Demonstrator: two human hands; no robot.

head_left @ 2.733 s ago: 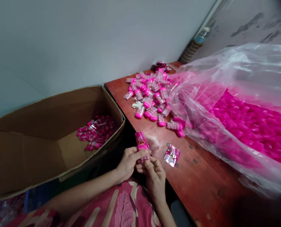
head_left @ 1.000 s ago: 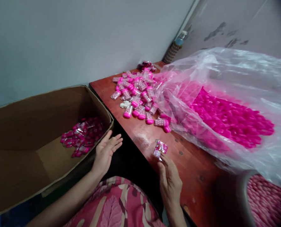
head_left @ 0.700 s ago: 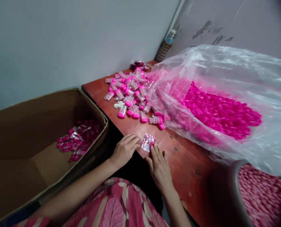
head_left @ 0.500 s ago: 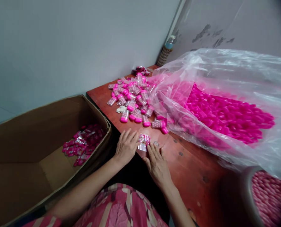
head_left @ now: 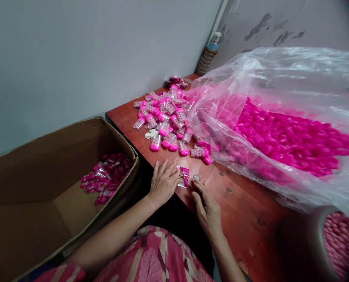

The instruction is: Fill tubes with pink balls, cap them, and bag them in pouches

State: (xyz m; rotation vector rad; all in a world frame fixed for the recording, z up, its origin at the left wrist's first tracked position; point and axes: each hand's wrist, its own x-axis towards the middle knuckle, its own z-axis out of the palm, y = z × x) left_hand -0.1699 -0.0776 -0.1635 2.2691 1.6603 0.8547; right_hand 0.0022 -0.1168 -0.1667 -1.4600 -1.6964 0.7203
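At the near edge, a lap in pink patterned cloth point(head_left: 151, 258) is showing, with both forearms reaching forward to the red wooden table point(head_left: 239, 211). The right hand point(head_left: 207, 206) is lying open and flat on the tabletop, holding nothing, its fingertips just short of a small pink foil wrapper point(head_left: 184, 176). The left hand point(head_left: 163, 182) is resting at the table edge with fingers spread, touching the wrapper's left side; whether it is pinching it is hard to tell. To the left, a cardboard box point(head_left: 21, 168) is standing open, with pink packets point(head_left: 106, 178) lying in its far corner. Farther along, a pile of small clear pink-capped containers point(head_left: 168, 121) is lying beside a large clear plastic bag point(head_left: 280, 78) holding pink pieces point(head_left: 295, 137).
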